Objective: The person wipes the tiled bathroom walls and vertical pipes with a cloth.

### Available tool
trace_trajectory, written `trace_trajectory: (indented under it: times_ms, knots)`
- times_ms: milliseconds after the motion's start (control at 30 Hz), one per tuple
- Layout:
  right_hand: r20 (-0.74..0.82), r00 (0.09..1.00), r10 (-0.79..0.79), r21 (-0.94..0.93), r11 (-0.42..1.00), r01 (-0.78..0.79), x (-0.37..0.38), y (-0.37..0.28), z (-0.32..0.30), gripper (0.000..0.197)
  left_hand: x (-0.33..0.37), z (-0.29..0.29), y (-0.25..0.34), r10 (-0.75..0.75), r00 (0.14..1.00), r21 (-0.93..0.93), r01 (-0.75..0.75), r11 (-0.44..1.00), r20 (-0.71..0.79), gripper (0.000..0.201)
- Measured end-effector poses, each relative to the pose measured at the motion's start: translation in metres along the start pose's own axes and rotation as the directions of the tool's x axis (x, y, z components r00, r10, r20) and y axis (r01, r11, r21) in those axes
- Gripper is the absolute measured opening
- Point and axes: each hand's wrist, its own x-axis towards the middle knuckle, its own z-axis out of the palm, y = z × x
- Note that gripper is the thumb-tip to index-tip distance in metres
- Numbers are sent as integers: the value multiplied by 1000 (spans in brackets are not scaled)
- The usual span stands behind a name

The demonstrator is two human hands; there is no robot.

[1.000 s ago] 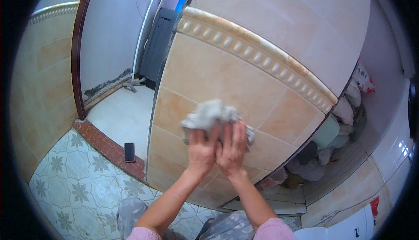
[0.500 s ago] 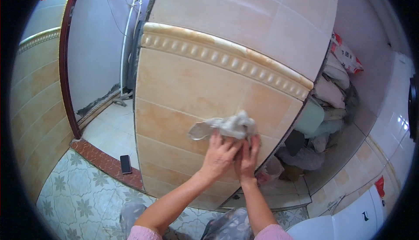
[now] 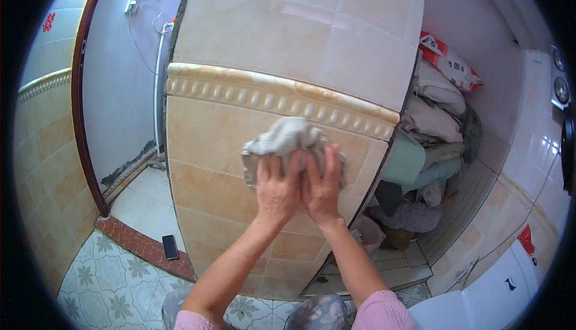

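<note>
A pale grey, ribbed cloth [image 3: 285, 137] lies bunched against the beige tiled wall [image 3: 207, 129], just under its raised border [image 3: 270, 95]. My left hand [image 3: 277, 189] presses on the cloth's lower middle, fingers pointing up and partly sunk into its folds. Close beside it, thumbs nearly meeting, my right hand [image 3: 322, 189] bears on the cloth's right part with its fingers stretched upward. Both hands hold the cloth to the tiles. Its underside is hidden.
A dark phone [image 3: 170, 247] lies on the reddish threshold [image 3: 135, 243] at the left. Stacked sacks [image 3: 441, 96] and a pink bucket [image 3: 367, 234] fill the recess beyond the wall's right edge. A white toilet [image 3: 480, 294] stands at the lower right.
Both hands and the cloth have moved up the wall, nearer the raised border, and slightly left. The cloth is more spread under the hands. The view has shifted a little.
</note>
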Motion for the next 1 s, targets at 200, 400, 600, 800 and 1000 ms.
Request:
trace_trajectory:
  times_ms: [200, 400, 600, 800, 1000]
  knots:
    - [-38, 998, -57, 44, 997, 58, 24, 26, -21, 33, 27, 7, 16, 106, 989, 48, -111, 993, 100, 56]
    - [-176, 982, 75, -166, 981, -104, 21, 87, -57, 38, 76, 47, 70, 407, 903, -138, -390, 910, 136, 52]
    - [-271, 921, 280, 74, 960, -270, 41, 86, -48, 47, 99, 56, 67, 495, 867, -226, -473, 852, 52, 58]
    - [-182, 982, 56, -205, 974, -94, 87, 57, -29, 48, 118, 22, 21, 437, 890, -25, -444, 896, -131, 53]
    - [-133, 987, -88, -163, 984, 66, 127, 3, 12, 51, 117, -17, -51, 367, 918, 97, -356, 930, -151, 49]
